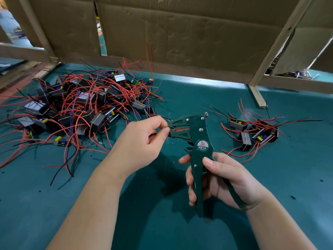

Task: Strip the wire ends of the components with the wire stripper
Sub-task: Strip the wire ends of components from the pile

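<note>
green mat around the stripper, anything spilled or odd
Yes: small dark and red bits lie scattered on the green mat around the wire stripper, probably insulation scraps. Nothing else stands out.

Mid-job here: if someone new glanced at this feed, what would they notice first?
The green wire stripper at centre, its handles gripped by the right hand while the left hand pinches a red wire into its head. Next, the big tangle of components with red and black leads at left, and a smaller group at right.
</note>
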A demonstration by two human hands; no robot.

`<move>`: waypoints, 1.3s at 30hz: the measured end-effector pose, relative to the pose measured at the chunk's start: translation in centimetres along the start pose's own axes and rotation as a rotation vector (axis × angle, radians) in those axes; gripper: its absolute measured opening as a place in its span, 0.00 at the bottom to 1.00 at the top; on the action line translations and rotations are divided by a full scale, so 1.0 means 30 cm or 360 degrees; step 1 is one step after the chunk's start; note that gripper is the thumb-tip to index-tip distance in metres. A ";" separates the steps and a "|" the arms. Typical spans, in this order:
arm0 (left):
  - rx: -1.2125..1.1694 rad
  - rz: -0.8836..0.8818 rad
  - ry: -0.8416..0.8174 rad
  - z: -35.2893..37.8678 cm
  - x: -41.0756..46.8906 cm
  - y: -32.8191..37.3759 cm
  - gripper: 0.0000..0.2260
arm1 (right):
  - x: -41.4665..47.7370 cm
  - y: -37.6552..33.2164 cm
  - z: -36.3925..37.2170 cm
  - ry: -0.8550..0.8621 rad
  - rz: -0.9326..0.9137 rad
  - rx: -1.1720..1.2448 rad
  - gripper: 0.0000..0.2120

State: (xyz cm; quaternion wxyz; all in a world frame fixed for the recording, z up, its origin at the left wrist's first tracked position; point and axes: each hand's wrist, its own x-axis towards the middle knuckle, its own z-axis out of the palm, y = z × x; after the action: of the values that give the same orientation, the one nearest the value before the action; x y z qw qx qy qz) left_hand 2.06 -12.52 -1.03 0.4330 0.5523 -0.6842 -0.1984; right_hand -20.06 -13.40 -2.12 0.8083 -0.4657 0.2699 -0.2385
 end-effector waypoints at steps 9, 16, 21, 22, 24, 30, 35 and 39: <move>-0.0248 0.0012 0.0159 0.025 0.001 0.040 0.08 | 0.009 -0.004 0.000 -0.0289 -0.0099 0.0199 0.28; -0.0141 0.0069 0.0053 0.014 -0.001 0.021 0.07 | 0.000 0.000 -0.019 -0.0152 -0.0091 0.0042 0.27; 0.0010 0.0080 0.0021 0.010 0.000 0.009 0.06 | 0.005 0.009 -0.021 -0.0018 -0.0056 -0.0027 0.24; 0.0029 0.0080 0.0019 0.009 0.000 0.009 0.06 | 0.005 0.009 -0.020 -0.0007 -0.0050 -0.0026 0.24; 0.0046 0.0074 0.0020 0.007 0.000 0.009 0.07 | 0.004 0.009 -0.022 -0.0008 -0.0044 -0.0021 0.24; 0.0004 0.0012 0.0008 0.001 -0.001 0.009 0.07 | 0.004 0.010 -0.026 -0.0124 -0.0056 0.0013 0.26; -0.0048 0.0028 0.0009 0.004 0.000 0.010 0.07 | 0.005 0.007 -0.026 -0.0131 -0.0047 0.0016 0.25; -0.0031 0.0071 0.0011 0.005 0.000 0.011 0.07 | 0.003 0.004 -0.021 -0.0118 -0.0034 0.0033 0.24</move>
State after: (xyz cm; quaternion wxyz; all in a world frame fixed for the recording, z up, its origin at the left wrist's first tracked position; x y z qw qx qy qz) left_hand 1.74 -12.44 -0.86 0.4451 0.5333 -0.6929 -0.1935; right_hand -20.39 -13.81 -2.50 0.8200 -0.4685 0.2323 -0.2326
